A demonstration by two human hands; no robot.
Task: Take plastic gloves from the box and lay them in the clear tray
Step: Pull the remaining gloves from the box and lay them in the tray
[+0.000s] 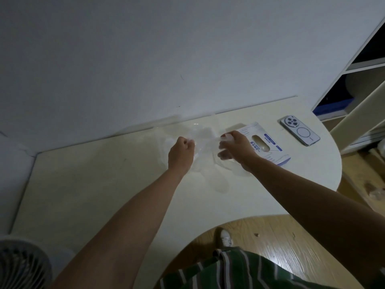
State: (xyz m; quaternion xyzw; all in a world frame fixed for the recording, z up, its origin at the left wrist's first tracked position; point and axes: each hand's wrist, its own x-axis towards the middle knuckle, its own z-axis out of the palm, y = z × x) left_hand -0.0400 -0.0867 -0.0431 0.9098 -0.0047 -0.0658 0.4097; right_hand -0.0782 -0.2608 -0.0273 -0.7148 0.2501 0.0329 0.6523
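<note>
Clear tray [165, 133]: on the surface [104, 184] by the wall, faint, edges hard to trace.
Plastic glove [205, 140]: see-through, stretched between both hands over the tray; its lower part blurs into the surface.
Left hand [181, 152]: curled, pinching the glove's left end.
Right hand [235, 147]: arm outstretched, pinching the right end, covering the box's [268, 142] near corner.
Fan [23, 265]: cut off, lower left.
</note>
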